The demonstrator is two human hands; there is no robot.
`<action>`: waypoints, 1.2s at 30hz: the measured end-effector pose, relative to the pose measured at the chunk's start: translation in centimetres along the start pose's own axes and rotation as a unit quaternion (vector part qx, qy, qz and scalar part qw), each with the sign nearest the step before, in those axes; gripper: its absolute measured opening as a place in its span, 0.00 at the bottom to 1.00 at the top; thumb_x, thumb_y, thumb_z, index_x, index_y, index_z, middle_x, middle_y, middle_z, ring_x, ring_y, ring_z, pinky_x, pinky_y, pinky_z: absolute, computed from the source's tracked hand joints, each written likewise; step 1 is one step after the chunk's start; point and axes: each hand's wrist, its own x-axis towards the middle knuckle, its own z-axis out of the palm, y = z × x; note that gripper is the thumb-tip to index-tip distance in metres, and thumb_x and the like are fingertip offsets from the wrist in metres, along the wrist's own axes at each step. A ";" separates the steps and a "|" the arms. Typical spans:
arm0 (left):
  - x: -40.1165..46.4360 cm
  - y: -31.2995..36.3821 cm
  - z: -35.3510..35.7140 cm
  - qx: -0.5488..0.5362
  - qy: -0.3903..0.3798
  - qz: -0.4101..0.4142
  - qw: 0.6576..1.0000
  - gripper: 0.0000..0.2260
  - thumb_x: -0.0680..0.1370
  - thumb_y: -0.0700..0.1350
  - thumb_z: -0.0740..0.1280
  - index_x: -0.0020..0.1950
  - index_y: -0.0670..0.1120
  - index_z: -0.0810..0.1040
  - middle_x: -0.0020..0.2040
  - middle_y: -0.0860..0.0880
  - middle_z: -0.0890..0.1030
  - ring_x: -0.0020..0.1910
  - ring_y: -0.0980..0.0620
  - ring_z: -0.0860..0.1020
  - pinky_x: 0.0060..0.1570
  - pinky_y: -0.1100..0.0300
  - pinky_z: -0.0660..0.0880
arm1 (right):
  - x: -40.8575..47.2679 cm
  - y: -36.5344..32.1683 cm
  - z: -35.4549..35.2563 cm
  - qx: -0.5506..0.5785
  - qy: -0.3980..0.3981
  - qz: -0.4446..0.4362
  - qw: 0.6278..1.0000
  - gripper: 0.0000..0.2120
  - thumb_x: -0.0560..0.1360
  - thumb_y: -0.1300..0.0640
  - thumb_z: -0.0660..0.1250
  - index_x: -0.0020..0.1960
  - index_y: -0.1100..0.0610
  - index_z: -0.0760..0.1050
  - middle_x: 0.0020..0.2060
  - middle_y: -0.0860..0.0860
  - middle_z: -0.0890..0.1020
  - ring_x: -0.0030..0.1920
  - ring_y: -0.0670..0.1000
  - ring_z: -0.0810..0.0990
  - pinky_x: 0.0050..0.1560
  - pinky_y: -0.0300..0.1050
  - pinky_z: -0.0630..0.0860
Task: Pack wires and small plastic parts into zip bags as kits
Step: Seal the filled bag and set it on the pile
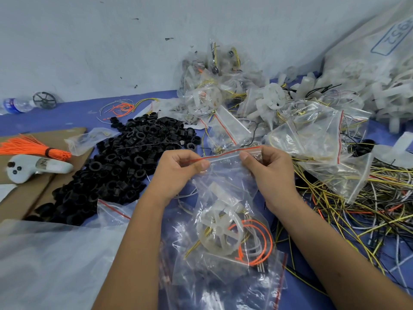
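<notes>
Desk (73, 113) cover: blue-violet. Wall (89, 41): pale grey, dark specks. Held zip bag (225, 193): clear, red line along the seal. Inside it: translucent white plastic wheel (218, 231), orange wire loop (257, 240), yellow wire with a dark stripe. Pile of rings (125, 162): black. Tied wire bundle (33, 147): bright orange, black band. Loose wires (357, 209): yellow-and-black, white, some orange. Cardboard (20, 198): brown. Controller (33, 167): off-white, black buttons. Bottle (16, 105): clear, blue label. Large sack (368, 52): whitish, blue print.
</notes>
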 end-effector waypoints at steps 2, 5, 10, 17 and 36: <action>0.0 0.0 -0.4 0.000 0.005 0.009 1.000 0.08 0.73 0.40 0.76 0.36 0.51 0.86 0.33 0.50 0.85 0.33 0.57 0.81 0.37 0.66 0.77 | -0.1 -0.2 0.0 -0.005 0.003 -0.008 1.000 0.04 0.76 0.61 0.73 0.43 0.58 0.84 0.31 0.52 0.81 0.32 0.44 0.74 0.33 0.39 0.72; 0.1 0.1 -0.3 0.013 0.021 0.016 1.000 0.08 0.73 0.41 0.77 0.36 0.51 0.86 0.33 0.49 0.84 0.33 0.56 0.81 0.37 0.65 0.77 | -0.3 -0.5 0.3 -0.005 0.007 -0.004 1.000 0.04 0.76 0.62 0.73 0.43 0.57 0.84 0.31 0.51 0.81 0.31 0.45 0.73 0.32 0.38 0.71; -0.1 -0.2 -0.9 -0.061 0.078 -0.024 0.995 0.04 0.68 0.48 0.77 0.38 0.48 0.87 0.36 0.47 0.86 0.32 0.57 0.81 0.34 0.67 0.76 | 0.1 -0.7 -0.2 0.014 0.056 0.025 0.998 0.04 0.76 0.61 0.74 0.43 0.55 0.84 0.35 0.57 0.83 0.35 0.53 0.76 0.38 0.48 0.75; 0.2 -0.7 -1.0 -0.039 0.083 0.000 0.996 0.09 0.74 0.44 0.75 0.34 0.49 0.84 0.31 0.50 0.81 0.30 0.58 0.75 0.33 0.68 0.73 | 0.1 -0.8 -0.1 0.007 0.061 0.029 0.998 0.04 0.76 0.60 0.74 0.43 0.55 0.85 0.34 0.57 0.83 0.33 0.51 0.77 0.32 0.43 0.76; -0.7 1.3 1.1 -0.069 -0.185 -0.112 0.974 0.06 0.71 0.40 0.78 0.46 0.46 0.88 0.43 0.44 0.87 0.42 0.49 0.83 0.45 0.57 0.79 | -0.2 -2.3 -0.3 -0.014 0.073 0.039 0.996 0.07 0.81 0.60 0.68 0.51 0.65 0.79 0.36 0.49 0.82 0.36 0.43 0.79 0.40 0.37 0.77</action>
